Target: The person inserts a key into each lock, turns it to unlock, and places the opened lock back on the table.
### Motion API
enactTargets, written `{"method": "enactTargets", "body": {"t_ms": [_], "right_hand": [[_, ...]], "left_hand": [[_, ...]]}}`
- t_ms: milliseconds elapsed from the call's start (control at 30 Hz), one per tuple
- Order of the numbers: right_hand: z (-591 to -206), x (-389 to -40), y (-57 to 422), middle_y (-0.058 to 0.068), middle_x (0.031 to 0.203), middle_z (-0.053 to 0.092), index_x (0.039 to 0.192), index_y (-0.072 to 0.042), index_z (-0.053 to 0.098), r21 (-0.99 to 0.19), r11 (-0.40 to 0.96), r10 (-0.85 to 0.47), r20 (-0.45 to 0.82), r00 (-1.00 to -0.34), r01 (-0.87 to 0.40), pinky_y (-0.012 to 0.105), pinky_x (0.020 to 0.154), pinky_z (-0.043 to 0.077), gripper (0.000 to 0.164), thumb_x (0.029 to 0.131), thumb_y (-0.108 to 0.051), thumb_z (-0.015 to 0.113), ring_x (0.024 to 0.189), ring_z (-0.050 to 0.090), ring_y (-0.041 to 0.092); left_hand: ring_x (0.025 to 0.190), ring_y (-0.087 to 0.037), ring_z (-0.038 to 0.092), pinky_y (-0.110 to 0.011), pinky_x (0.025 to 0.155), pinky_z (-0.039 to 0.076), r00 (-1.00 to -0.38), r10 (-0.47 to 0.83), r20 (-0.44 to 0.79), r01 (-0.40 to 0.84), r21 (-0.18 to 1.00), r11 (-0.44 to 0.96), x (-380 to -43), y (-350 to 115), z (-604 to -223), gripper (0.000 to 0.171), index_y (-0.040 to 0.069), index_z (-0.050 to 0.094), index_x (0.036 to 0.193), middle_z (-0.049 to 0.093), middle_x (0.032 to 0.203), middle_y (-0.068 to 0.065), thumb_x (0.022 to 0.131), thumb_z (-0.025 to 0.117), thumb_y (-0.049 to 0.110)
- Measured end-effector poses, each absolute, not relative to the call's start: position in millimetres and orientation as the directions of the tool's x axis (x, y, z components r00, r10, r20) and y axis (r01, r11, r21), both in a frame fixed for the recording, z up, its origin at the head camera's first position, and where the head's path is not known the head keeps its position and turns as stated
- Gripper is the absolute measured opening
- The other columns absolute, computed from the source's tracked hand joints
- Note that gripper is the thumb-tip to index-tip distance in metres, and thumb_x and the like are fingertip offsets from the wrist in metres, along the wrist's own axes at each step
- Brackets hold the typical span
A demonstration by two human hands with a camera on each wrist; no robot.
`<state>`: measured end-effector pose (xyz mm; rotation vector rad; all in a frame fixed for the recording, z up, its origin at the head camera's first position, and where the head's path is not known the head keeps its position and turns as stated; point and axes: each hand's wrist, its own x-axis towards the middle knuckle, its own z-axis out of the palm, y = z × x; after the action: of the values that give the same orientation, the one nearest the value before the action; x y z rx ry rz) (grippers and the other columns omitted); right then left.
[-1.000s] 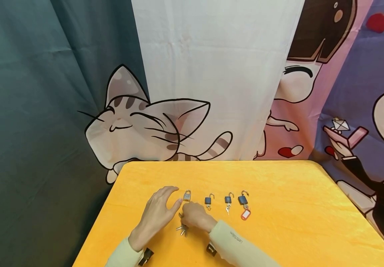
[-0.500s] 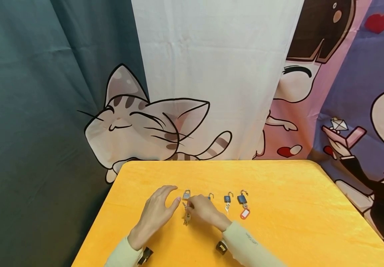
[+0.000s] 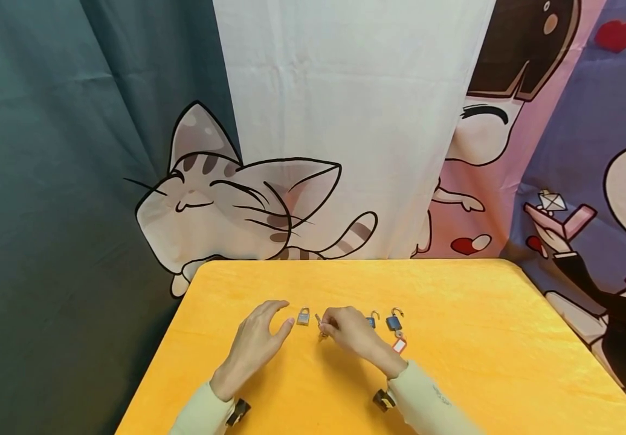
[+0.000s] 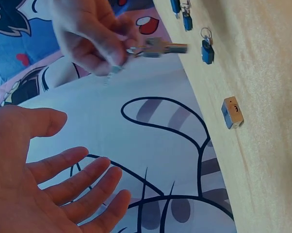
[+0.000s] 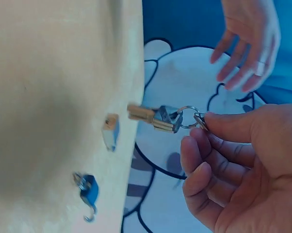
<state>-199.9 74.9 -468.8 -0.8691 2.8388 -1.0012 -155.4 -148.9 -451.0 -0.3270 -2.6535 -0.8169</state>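
My right hand [image 3: 353,332] pinches one key of a bunch of keys [image 5: 160,118] between thumb and forefinger, with the other keys dangling from the ring [image 5: 188,116]. It is held above the table. To the left, my left hand [image 3: 255,341] hovers with fingers spread and relaxed, holding nothing. Between the hands lies a silver padlock [image 3: 303,316], its shackle closed. A blue padlock [image 4: 207,51] hidden behind my right hand in the head view shows in the left wrist view. Further right are two blue padlocks with raised shackles, one [image 3: 371,323] partly covered, the other [image 3: 393,324] with a red-framed tag [image 3: 399,345].
A yellow cloth covers the table [image 3: 454,374], whose far edge meets a hanging printed curtain [image 3: 356,121] with cartoon figures. The padlocks lie in a row across the middle of the table.
The right hand has lifted the bunch of keys and carried it right and away from me, past the silver padlock, now covering a blue padlock. The left hand has stayed nearly still.
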Motion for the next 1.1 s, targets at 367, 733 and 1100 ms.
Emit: {"method": "enactTargets", "body": {"t_ms": [367, 733, 1100], "right_hand": [[-440.4, -188.0, 107.5, -0.01, 0.078, 0.067, 0.089, -0.02, 0.068, -0.556, 0.641, -0.457, 0.277, -0.845, -0.529, 0.018, 0.055, 0.043, 0.006, 0.095, -0.02, 0.065, 0.066, 0.054, -0.003], [-420.1, -182.0, 130.5, -0.013, 0.079, 0.067, 0.089, -0.021, 0.068, -0.557, 0.624, -0.396, 0.378, -0.837, -0.547, 0.018, 0.056, 0.045, 0.006, 0.095, -0.019, 0.066, 0.063, 0.053, -0.002], [-411.0, -175.8, 142.2, -0.011, 0.079, 0.068, 0.09, -0.021, 0.068, -0.523, 0.612, -0.367, 0.475, -0.8, -0.592, 0.017, 0.048, 0.039, 0.005, 0.094, -0.019, 0.066, 0.054, 0.04, -0.004]], "left_hand": [[0.113, -0.021, 0.064, -0.043, 0.09, 0.055, -0.935, 0.125, 0.333, 0.297, 0.537, 0.79, -168.4, -144.2, -458.2, 0.037, 0.019, 0.063, 0.128, 0.066, 0.124, 0.0, 0.094, 0.066, 0.035], [0.108, -0.029, 0.065, -0.046, 0.086, 0.055, -0.959, 0.139, 0.247, 0.26, 0.574, 0.776, -194.7, -139.9, -477.9, 0.039, 0.014, 0.062, 0.129, 0.067, 0.121, -0.008, 0.095, 0.064, 0.033], [0.103, -0.03, 0.066, -0.047, 0.081, 0.055, -0.978, 0.127, 0.163, 0.2, 0.596, 0.777, -222.4, -138.7, -507.6, 0.04, 0.008, 0.061, 0.129, 0.068, 0.115, -0.014, 0.096, 0.063, 0.031]]}}
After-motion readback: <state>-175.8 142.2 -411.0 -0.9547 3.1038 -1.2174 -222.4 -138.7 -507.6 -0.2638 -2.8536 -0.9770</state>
